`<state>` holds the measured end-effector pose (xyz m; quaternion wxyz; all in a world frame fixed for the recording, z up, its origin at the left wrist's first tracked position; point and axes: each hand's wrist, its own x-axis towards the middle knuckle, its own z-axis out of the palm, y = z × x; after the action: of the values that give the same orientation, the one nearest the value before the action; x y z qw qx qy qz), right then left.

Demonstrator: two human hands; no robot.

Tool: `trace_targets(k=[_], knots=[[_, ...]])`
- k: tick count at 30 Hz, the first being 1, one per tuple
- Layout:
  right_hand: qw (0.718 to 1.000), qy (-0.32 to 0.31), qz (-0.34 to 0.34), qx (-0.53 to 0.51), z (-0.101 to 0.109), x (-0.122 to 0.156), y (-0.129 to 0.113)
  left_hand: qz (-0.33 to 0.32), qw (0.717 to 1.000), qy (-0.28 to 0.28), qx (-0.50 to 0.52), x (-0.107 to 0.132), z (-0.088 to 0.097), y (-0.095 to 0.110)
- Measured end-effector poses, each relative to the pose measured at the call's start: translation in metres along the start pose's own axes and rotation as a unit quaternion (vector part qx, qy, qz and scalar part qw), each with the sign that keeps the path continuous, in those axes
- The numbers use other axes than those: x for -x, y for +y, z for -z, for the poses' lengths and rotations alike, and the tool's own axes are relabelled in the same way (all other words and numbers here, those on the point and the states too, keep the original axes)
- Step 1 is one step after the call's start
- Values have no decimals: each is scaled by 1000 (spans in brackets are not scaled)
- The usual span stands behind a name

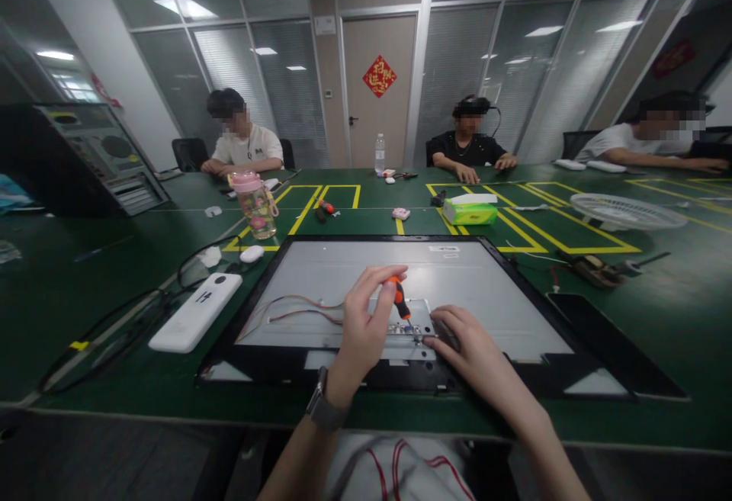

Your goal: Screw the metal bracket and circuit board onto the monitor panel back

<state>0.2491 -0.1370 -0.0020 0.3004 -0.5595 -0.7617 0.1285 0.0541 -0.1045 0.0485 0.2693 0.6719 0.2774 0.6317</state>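
A flat display panel (503,310) with a black frame lies on the table before me, its grey metal back up. My left hand (366,318) is closed around an orange and black screwdriver (402,301), tilted with its shaft pointing down at a small connector board (403,329) near the panel's front edge. My right hand (466,341) lies at the right side of that board, thumb and fingers apart, fingertips touching about its edge. What the tip meets is too small to make out. Thin coloured wires (297,312) run across the panel to the left.
Left of the panel are a white power bank (197,312), black cables (108,333) and a pink-lidded bottle (255,207). A black phone-like slab (611,341) lies at its right, beside a caliper-like tool (606,268). A tissue pack (470,210) lies beyond. Several people sit opposite.
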Motion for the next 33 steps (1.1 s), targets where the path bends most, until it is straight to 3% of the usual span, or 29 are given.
trace_targets(k=[5, 11, 16, 25, 33], knots=[[1000, 8, 6, 6, -1, 0, 2, 10, 1000, 23, -15, 0, -1, 1], [1000, 16, 13, 2, -4, 0, 5, 16, 999, -31, 38, 1, 1, 2], [1000, 14, 13, 1, -3, 1, 4, 28, 999, -8, 28, 0, -1, 0], [1000, 16, 13, 3, -2, 0, 3, 110, 972, -58, 197, 0, -1, 2], [1000, 16, 19, 4, -5, 1, 7, 97, 985, 15, 138, -4, -3, -1]])
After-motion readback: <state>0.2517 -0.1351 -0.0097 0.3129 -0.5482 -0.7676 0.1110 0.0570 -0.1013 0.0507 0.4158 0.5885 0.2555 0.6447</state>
